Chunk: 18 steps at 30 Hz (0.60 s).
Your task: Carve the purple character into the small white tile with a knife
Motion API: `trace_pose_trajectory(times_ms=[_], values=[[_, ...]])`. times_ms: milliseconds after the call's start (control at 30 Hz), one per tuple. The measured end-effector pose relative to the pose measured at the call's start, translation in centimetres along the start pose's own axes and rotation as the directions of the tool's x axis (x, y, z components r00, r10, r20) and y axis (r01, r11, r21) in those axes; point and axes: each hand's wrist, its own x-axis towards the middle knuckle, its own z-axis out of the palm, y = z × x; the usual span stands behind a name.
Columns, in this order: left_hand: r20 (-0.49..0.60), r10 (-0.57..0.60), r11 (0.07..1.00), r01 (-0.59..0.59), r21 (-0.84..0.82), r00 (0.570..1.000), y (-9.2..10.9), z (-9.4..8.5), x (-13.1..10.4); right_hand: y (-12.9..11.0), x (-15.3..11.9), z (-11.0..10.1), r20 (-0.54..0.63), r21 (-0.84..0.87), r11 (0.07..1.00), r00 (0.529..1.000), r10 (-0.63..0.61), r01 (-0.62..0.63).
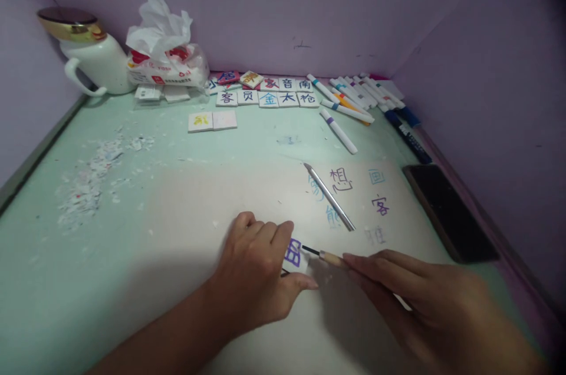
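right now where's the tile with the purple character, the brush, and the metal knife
tile (293, 255), head view, on its white face beside the left thumb
brush (331, 258), head view, on the wooden handle
metal knife (329, 197), head view, mid-shaft

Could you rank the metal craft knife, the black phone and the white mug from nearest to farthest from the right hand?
From the right hand:
1. Metal craft knife, just above it on the mat.
2. Black phone, at the table's right edge.
3. White mug, in the far left corner.
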Motion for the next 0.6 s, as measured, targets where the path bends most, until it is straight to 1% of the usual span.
trace_pose_trajectory(times_ms=[100,233,333,600], values=[[-0.002,-0.024,1.000,0.024,0.005,1.000,0.3,0.0,-0.1,-0.6,0.6,-0.2,-0.004,-0.051,0.999,1.000,-0.007,0.007],[0.058,-0.066,0.998,0.066,0.004,0.996,0.7,-0.4,-0.2,-1.4,1.2,-0.3,0.045,-0.069,0.996,0.997,0.054,-0.051],[0.084,-0.062,0.998,0.062,-0.002,0.995,0.8,-0.6,-0.3,-1.5,1.5,-0.3,0.070,-0.076,0.993,0.993,0.093,-0.088],[0.101,-0.065,0.998,0.067,-0.017,0.993,0.6,-0.4,-0.4,-1.9,1.9,-0.2,0.104,-0.141,0.983,0.986,0.130,-0.115]])
